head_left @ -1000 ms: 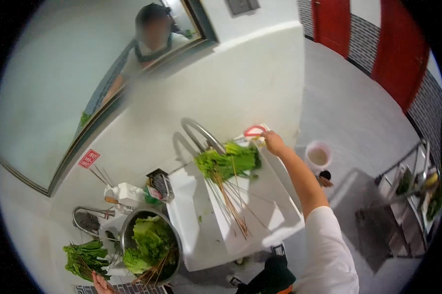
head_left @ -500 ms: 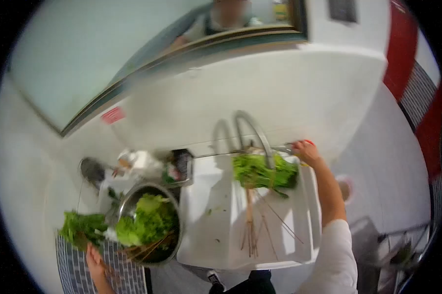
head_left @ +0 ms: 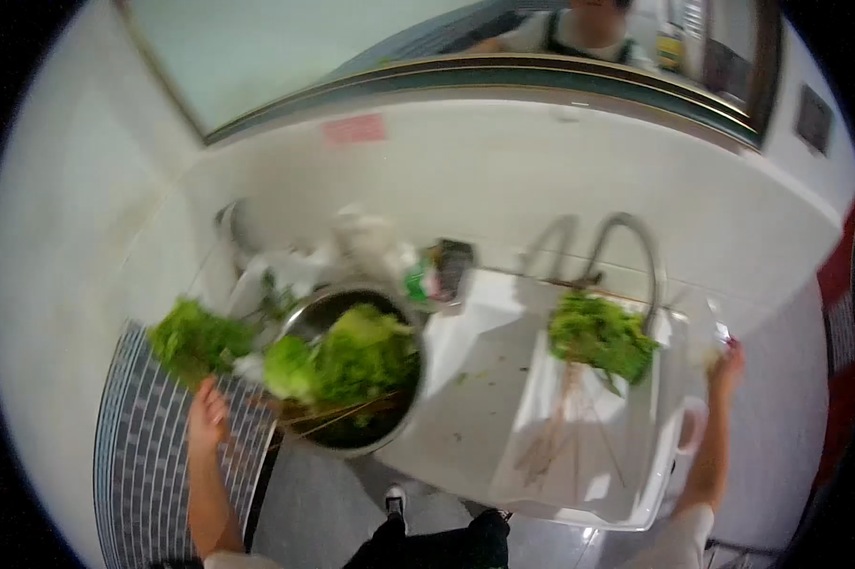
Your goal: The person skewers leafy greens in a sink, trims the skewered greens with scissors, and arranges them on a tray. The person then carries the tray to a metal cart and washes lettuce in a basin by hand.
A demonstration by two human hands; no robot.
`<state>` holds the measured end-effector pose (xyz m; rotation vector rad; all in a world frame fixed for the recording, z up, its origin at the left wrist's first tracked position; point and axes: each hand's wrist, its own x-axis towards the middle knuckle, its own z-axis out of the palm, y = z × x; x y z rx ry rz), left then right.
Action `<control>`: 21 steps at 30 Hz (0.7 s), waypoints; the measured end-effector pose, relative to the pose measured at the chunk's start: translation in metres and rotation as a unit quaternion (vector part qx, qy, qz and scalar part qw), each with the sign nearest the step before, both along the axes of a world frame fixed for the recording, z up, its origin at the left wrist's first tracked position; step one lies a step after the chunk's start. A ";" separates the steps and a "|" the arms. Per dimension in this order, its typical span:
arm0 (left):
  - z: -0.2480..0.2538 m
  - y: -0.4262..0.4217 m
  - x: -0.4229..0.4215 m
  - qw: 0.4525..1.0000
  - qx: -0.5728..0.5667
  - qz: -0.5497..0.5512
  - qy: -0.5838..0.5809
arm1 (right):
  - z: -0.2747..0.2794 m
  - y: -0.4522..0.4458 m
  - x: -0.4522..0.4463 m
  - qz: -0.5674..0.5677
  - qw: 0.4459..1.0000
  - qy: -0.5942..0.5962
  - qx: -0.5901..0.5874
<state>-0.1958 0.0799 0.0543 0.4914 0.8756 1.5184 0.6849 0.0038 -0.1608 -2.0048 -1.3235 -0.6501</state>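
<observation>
- Left hand (head_left: 209, 414): fingers clamped on the lower end of a bunch of bright green leaves (head_left: 198, 339), raised just left of a round, shiny steel bowl (head_left: 422, 358).
- Bowl: holds pale green lettuce (head_left: 361, 356) and thin brown sticks (head_left: 328, 414).
- Right hand (head_left: 728, 367): fingers closed around a small silvery object (head_left: 721, 332), too blurred to name, beyond the sink's right edge.
- White rectangular sink (head_left: 461, 422): leafy green skewers (head_left: 603, 332) lie beneath a curved metal tap (head_left: 656, 270).
</observation>
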 end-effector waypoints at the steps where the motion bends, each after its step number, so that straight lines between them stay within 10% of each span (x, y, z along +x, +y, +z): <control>1: 0.008 0.011 0.013 0.994 -0.079 0.058 0.042 | 0.010 -0.016 0.010 -0.060 0.990 0.125 0.000; 4: -0.005 0.016 -0.011 0.992 -0.077 0.043 0.089 | 0.086 -0.065 -0.057 0.072 0.952 0.227 0.192; 8: -0.008 0.029 -0.049 0.991 -0.075 0.004 0.108 | 0.121 -0.130 -0.075 0.131 0.902 0.386 0.142; 11: -0.026 0.046 -0.093 0.982 -0.105 -0.039 0.155 | 0.129 -0.147 -0.183 0.240 0.794 0.532 0.170; 14: -0.018 0.042 -0.128 0.973 -0.102 -0.082 0.190 | 0.187 -0.102 -0.386 0.193 0.845 0.406 0.290; 15: -0.019 0.039 -0.173 0.970 -0.117 -0.096 0.192 | 0.188 -0.120 -0.425 0.369 0.761 0.493 0.204; 21: -0.007 -0.056 -0.300 0.931 -0.186 0.101 0.296 | 0.166 -0.132 -0.625 0.222 0.664 0.700 0.140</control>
